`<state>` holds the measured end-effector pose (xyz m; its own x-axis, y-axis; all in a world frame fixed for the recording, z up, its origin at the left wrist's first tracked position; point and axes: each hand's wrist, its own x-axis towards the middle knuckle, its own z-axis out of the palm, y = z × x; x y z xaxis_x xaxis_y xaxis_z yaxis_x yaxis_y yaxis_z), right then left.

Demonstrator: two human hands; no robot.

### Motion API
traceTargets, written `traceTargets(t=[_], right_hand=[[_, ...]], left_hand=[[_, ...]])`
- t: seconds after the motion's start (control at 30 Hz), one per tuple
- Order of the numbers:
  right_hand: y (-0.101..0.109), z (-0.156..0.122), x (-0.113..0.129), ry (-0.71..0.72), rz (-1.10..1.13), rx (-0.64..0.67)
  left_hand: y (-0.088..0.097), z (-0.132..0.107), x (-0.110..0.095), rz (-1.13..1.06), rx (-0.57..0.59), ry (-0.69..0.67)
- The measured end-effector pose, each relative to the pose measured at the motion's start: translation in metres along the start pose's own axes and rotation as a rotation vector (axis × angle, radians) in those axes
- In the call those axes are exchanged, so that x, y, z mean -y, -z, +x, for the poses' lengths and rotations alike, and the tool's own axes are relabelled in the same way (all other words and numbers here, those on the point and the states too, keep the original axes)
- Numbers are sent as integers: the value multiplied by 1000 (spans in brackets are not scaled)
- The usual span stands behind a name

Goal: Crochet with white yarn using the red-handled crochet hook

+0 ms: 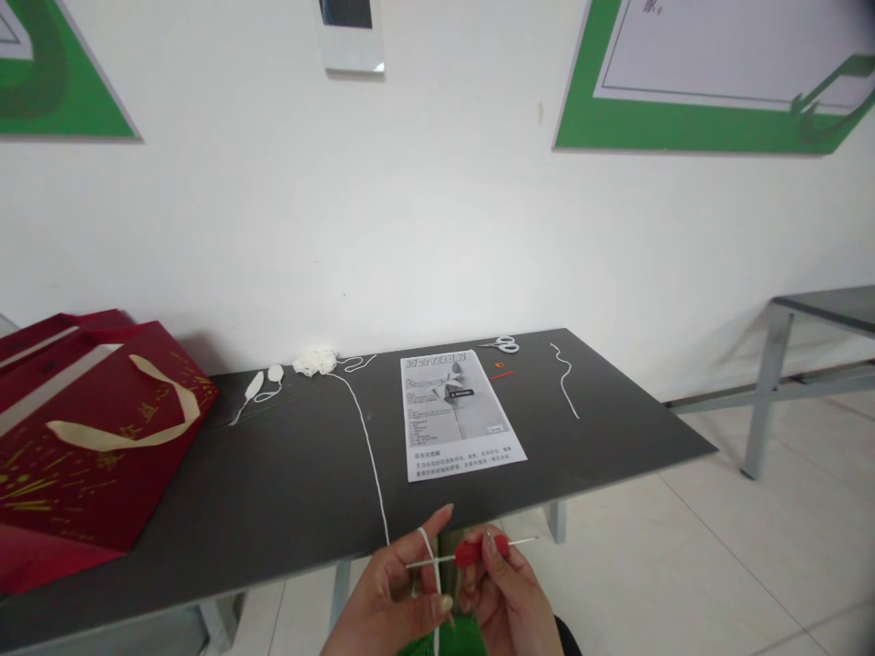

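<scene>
At the front edge of the table, my left hand (403, 592) has white yarn (429, 545) looped over its raised index finger, with the thumb and lower fingers pinching the strand below. My right hand (502, 592) grips the red handle of a crochet hook (482, 551), whose thin metal shaft sticks out on both sides. The left end of the shaft crosses the yarn beside my left fingers; whether the yarn is wrapped round it I cannot tell. From my left hand the strand runs back over the table to a white yarn bundle (314, 363).
On the dark table (301, 492) lie a printed sheet (465, 456), scissors (506, 343), a small orange piece (499, 365), a red stick (502, 375) and a loose white strand (566, 378). White leaf-shaped pieces (254, 387) rest at left, near red gift bags (137, 483). A wall stands behind.
</scene>
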<state>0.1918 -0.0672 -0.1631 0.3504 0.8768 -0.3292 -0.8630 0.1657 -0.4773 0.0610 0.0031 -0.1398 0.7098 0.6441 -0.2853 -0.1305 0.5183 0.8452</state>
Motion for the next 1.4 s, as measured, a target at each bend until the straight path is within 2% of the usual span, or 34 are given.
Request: traceTargets(t=[0.13,0.33,0.43,0.53,0.6,0.7,0.77,0.8,0.9,0.97,1.0,1.03,1.07,1.13,1.17,1.2,1.4], right_hand=[[-5,-2,4,-36,24,-15],[-10,-3,9,-26,-30,-31],[-10,-5,11,42,-124,-17],[-10,-9,15,174,-284,17],[-11,-13,19,290,-434,20],[-9,-18,21,504,-708,4],[-6,-18,16,701,-916,62],[-3,-17,12,844,-1014,121],[5,-9,-2,1378,-1177,324],[9,-5,-9,1552,-1216,362],[10,-4,-11,1569,-1211,350],[11,-4,-12,1526,-1188,324],[10,-5,-11,1424,-1131,298],[9,-8,-8,1136,-957,260],[8,-10,-6,1000,-877,251],[7,-11,-4,899,-820,253],[5,-9,8,604,-597,270]], left_hand=[[-6,-4,-7,24,-42,-17],[-8,-7,-6,100,-86,-85],[-11,-7,-9,278,-175,-148],[-16,-8,-9,497,-324,-251],[-18,-8,-7,594,-423,-313],[-18,-8,-1,678,-509,-372],[-17,-7,1,683,-523,-353],[-17,-6,1,655,-512,-322],[-16,-4,1,401,-396,-206],[-16,-4,1,116,-299,-143],[-16,-4,1,-24,-255,-118],[-16,-4,0,-148,-201,-84],[-17,-5,-2,-249,-141,-43],[-18,-6,-8,-384,-39,58],[-19,-8,-13,-421,-12,113],[-20,-10,-17,-440,-45,149],[-21,-17,-34,-462,30,184]])
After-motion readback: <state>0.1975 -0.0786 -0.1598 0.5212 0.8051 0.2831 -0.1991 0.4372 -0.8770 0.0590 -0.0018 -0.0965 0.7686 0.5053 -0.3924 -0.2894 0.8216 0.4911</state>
